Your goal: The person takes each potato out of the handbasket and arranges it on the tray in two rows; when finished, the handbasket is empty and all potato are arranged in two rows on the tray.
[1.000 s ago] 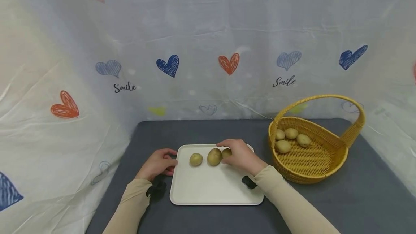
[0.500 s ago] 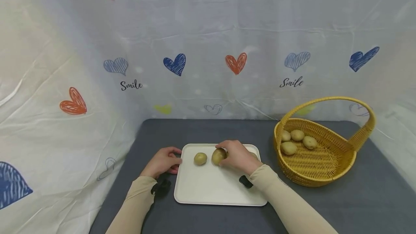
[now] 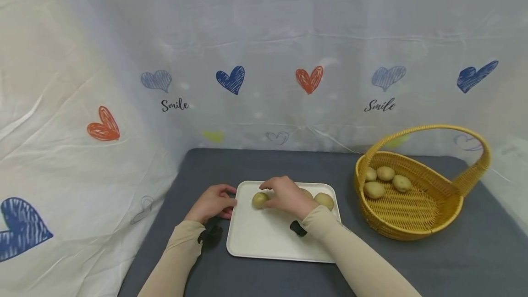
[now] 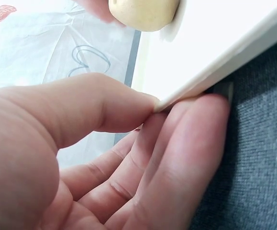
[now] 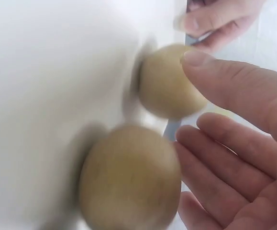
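Note:
The white tray (image 3: 284,237) lies on the dark table. My left hand (image 3: 213,203) pinches its left edge, the thumb on the rim and the fingers beneath, as the left wrist view shows. On the tray, potatoes stand in a row: a left potato (image 3: 259,200), a partly covered potato (image 3: 306,192) and a right potato (image 3: 324,200). My right hand (image 3: 286,196) is over the row, its thumb and fingers spread beside the left potato. In the right wrist view the thumb overlaps that potato (image 5: 169,81), and a nearer potato (image 5: 131,177) sits beside the loosely bent fingers.
To the right of the tray stands a yellow wicker basket (image 3: 408,217) with a high handle and several potatoes (image 3: 385,173) at its left end. A white curtain (image 3: 268,26) printed with hearts hangs behind and at the left of the table (image 3: 235,162).
My right hand has moved left along the row to the left potato, uncovering the right one. My left hand keeps its hold on the tray. The head view has shifted slightly.

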A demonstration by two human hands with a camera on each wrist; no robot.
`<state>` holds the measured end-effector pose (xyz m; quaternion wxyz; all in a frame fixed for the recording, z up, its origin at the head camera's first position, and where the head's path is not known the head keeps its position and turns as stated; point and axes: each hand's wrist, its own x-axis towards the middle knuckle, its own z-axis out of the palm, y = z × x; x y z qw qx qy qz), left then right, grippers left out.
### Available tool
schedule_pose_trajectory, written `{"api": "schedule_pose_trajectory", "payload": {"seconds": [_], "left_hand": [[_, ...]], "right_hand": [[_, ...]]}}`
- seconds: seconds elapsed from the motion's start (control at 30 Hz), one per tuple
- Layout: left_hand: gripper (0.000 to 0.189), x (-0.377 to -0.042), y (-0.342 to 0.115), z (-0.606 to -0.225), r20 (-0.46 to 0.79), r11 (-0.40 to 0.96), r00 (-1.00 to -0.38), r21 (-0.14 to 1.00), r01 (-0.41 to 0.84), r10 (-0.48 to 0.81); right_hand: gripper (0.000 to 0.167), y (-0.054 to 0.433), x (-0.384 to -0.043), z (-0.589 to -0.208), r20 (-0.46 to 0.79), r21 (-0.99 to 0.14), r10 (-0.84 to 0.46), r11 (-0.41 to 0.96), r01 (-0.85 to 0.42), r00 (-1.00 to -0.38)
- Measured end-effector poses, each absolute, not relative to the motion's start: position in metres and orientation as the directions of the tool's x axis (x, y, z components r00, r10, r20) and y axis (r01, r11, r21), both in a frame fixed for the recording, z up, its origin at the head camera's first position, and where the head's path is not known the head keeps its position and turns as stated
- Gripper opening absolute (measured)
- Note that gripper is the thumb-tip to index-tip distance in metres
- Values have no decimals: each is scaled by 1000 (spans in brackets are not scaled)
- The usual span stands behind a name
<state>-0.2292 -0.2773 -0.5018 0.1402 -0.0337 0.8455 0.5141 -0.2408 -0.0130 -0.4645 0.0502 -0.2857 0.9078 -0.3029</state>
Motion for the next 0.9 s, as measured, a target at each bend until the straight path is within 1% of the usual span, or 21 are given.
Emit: {"api": "schedule_pose_trajectory", "payload": {"seconds": [0.1, 0.23, 0.3, 0.43, 0.53, 0.63, 0.9], "left_hand": [[38, -230, -276, -502, -275, 471, -957, 859, -202, 90], [38, -230, -276, -502, -271, 462, -958, 865, -199, 96], [38, -230, -277, -501, -272, 455, -958, 867, -203, 92], [38, -229, -277, -502, -273, 444, -958, 872, -206, 93], [39, -229, -275, -502, -273, 440, -957, 874, -204, 99], [39, -230, -273, -502, -272, 440, -957, 875, -202, 101], [36, -229, -276, -501, -276, 450, -958, 867, -212, 80]], "right_hand": [[41, -22, -243, -468, 94, -555, -571, 650, -519, -816], [34, -33, -244, -469, 100, -537, -580, 652, -534, -808], [34, -39, -244, -468, 80, -535, -573, 666, -520, -816], [33, -51, -244, -467, 78, -527, -593, 658, -538, -802], [31, -56, -245, -467, 109, -520, -620, 631, -576, -777], [31, -57, -245, -468, 133, -520, -625, 616, -591, -769], [32, -58, -248, -472, 145, -513, -609, 628, -585, -780]]}}
